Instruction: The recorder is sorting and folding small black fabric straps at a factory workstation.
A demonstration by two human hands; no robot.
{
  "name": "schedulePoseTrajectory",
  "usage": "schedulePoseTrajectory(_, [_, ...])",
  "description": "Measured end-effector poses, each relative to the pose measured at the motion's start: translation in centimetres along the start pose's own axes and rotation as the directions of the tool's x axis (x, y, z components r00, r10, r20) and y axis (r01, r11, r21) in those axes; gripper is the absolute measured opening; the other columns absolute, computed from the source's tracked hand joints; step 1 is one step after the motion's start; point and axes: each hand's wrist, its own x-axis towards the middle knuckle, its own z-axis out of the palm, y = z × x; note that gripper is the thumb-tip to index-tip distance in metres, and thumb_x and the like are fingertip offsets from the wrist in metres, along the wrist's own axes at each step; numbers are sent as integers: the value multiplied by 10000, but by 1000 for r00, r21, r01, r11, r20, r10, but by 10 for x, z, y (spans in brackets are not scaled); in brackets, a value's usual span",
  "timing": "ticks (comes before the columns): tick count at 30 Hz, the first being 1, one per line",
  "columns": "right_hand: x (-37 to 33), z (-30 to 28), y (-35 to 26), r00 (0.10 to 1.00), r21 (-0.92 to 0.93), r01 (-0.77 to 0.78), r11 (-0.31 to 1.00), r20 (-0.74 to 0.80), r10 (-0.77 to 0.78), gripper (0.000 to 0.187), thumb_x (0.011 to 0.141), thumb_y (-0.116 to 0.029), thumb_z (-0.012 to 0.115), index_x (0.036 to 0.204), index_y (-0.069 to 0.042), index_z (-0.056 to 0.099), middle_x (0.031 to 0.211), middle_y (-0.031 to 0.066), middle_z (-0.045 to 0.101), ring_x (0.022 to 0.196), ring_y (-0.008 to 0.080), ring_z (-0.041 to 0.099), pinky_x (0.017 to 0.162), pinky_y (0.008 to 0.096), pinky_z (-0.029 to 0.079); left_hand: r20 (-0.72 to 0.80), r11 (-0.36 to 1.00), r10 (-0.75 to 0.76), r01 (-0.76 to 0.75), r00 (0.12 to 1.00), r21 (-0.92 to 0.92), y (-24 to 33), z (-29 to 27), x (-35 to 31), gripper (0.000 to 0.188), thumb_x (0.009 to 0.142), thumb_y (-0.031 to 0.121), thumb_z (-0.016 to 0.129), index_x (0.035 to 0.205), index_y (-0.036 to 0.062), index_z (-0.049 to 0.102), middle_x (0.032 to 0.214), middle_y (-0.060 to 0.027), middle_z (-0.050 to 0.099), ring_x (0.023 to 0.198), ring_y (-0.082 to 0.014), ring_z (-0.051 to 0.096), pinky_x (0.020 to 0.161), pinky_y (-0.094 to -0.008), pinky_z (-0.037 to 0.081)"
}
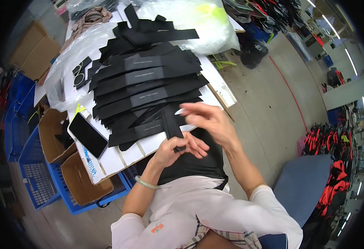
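My left hand (pixel 171 150), with a pale bangle (pixel 146 183) at its wrist, pinches the lower end of a black fabric strip (pixel 172 123) between thumb and fingers. The strip stands up over the near edge of the pile. To its right is my right hand (pixel 211 120), fingers bent together around a small white pointed thing (pixel 179 111); its kind is too small to tell. Beyond both hands lie several overlapping black fabric bands (pixel 146 79) with grey printed patches, fanned out on the white table (pixel 122 159).
A black phone (pixel 88 135) lies at the table's left edge. Below it stand cardboard boxes (pixel 80 182) and blue crates (pixel 37 182). White plastic bags (pixel 198 25) cover the table's far side. A blue-grey covered surface (pixel 302 186) stands at right, beside red and black garments (pixel 329 145).
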Motion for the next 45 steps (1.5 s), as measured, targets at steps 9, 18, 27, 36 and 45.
schedulePoseTrajectory(9, [14,15,10,997,311,-34,950,-53,53,118,732,4,717,762,-20,606,745,17,602,655,70,563,643,196,463,-347,947,56,60,936,315,8,34,-13,201,892,58,491,1013,-81,572,968,-221,640,792,-262,668,698,-319,552])
schedulePoseTrajectory(18, [-15,-1,-8,1000,325,-3,946,25,-5,291,860,-151,617,1063,56,610,963,130,626,846,137,606,634,221,522,139,-276,811,161,568,948,28,15,-17,424,712,-181,514,1120,-80,566,1080,-234,590,974,-364,597,832,-407,494])
schedulePoseTrajectory(27, [-20,16,0,991,303,-130,944,18,131,279,826,-161,675,990,56,614,753,72,626,580,102,601,500,200,527,346,-468,783,124,516,875,39,9,-13,472,682,-193,528,1138,-79,562,1154,-229,554,975,-365,575,819,-401,487])
schedulePoseTrajectory(36, [-17,27,13,995,229,-37,973,-81,57,162,813,-36,663,940,51,617,745,78,633,594,92,585,534,211,498,-373,898,421,-437,827,46,18,2,-14,642,897,397,540,1341,-32,361,1351,-200,427,1248,-297,421,1066,-414,287])
schedulePoseTrajectory(45, [-5,39,19,997,252,-74,965,6,75,136,815,-55,675,908,17,607,747,45,621,598,70,572,543,183,484,-490,781,530,-623,693,-36,39,16,2,476,995,320,321,1282,-46,417,1203,-254,538,1095,-368,553,949,-457,452])
